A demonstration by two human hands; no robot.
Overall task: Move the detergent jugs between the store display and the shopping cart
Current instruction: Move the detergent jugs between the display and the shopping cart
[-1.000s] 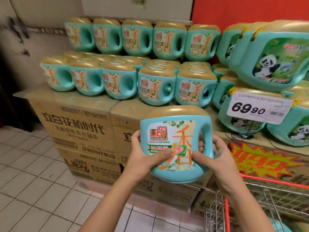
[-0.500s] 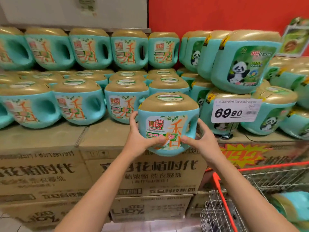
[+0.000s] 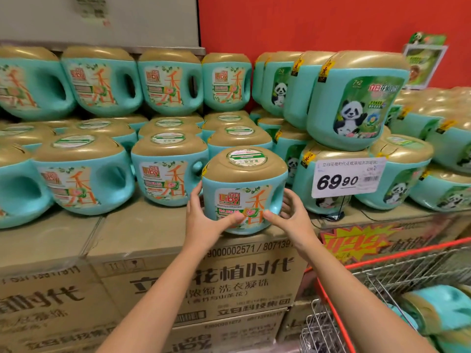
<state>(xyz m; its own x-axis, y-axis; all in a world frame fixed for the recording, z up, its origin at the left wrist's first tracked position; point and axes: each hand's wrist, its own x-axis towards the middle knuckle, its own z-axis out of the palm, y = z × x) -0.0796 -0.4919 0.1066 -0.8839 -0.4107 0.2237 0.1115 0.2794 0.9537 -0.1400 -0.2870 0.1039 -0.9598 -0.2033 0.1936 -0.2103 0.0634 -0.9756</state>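
Observation:
A teal detergent jug (image 3: 244, 184) with a gold lid stands upright on the front edge of the cardboard boxes (image 3: 158, 240) of the store display. My left hand (image 3: 204, 220) grips its left side, thumb across the label. My right hand (image 3: 290, 215) holds its right side by the handle. Rows of the same teal jugs (image 3: 168, 169) fill the display behind and to the left. At the lower right is the red-rimmed wire shopping cart (image 3: 382, 261), with another jug (image 3: 438, 309) lying inside.
Panda-label jugs (image 3: 356, 103) are stacked to the right, with a 69.90 price sign (image 3: 346, 177) in front of them. A red wall (image 3: 305, 24) stands behind. Stacked cartons form the display's front face below my arms.
Both hands carried the jug up and forward from in front of the boxes. It now rests on the box top in the front row of the display.

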